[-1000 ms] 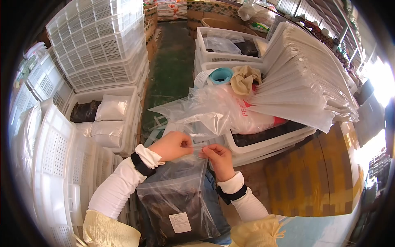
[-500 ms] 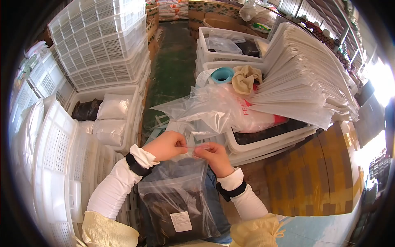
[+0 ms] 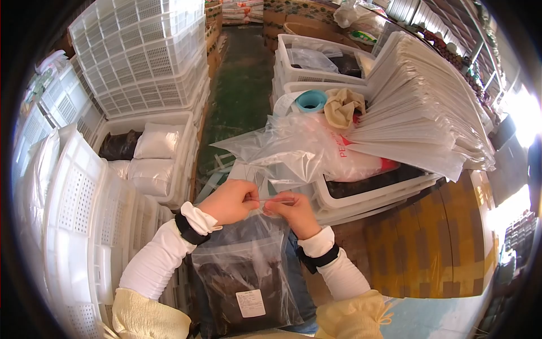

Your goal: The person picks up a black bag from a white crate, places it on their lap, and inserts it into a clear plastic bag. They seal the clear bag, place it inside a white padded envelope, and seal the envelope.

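A clear plastic bag (image 3: 240,248) with dark brown contents lies over the lap, its top drawn up toward my hands. On its front is a white printed label (image 3: 250,303). My left hand (image 3: 232,200) is closed in a pinch on the bag's gathered upper edge. Close beside it, my right hand (image 3: 294,213) pinches the same thin plastic between thumb and fingers. The fingertips of both hands nearly meet, and the exact fold between them is hard to make out.
Stacked white crates (image 3: 141,62) rise at the left, one crate (image 3: 189,127) holding filled bags. To the right, a pile of white sheets (image 3: 418,107), a blue tape roll (image 3: 311,100) and loose clear plastic (image 3: 282,150) lie on crates. A taped carton (image 3: 429,237) stands nearby.
My hands have drawn slightly closer together at the bag's top, both still pinching. The whole view has shifted a little; the bag stays on the lap.
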{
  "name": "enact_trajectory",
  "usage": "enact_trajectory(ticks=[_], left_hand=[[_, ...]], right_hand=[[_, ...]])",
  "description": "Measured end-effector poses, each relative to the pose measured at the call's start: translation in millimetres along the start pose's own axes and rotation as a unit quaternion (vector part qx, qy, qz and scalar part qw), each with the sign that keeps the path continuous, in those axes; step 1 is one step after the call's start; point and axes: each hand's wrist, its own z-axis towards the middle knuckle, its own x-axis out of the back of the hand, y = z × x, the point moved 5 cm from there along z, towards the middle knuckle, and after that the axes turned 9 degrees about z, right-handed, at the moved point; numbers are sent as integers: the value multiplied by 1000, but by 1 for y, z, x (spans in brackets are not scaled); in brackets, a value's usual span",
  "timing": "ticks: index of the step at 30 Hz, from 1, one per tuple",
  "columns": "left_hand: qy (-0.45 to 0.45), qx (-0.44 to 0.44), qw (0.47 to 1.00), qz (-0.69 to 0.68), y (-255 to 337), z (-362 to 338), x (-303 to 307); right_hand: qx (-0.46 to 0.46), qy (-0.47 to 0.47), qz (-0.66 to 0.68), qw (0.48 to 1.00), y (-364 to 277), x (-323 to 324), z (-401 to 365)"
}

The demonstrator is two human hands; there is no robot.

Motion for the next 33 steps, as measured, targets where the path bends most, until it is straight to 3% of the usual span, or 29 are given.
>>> enact_trajectory(ticks=[4, 16, 18, 21, 27, 30, 33], left_hand=[[-7, -10, 999, -30, -1, 1, -1], [10, -11, 1000, -2, -6, -6, 4], [13, -32, 999, 9, -10, -9, 5], [2, 49, 999, -1, -18, -21, 18], [102, -51, 989, 96, -25, -48, 17], [118, -30, 986, 110, -26, -54, 24], [58, 44, 993, 89, -31, -53, 28]], right_hand=[[-6, -12, -38, 999, -2, -4, 2], [63, 65, -88, 992, -5, 8, -14], [52, 64, -4, 997, -1, 15, -11], [41, 68, 26, 997, -2, 14, -14], [39, 69, 55, 995, -4, 7, -11], [60, 60, 38, 996, -3, 7, -11], [72, 74, 48, 993, 4, 13, -9]])
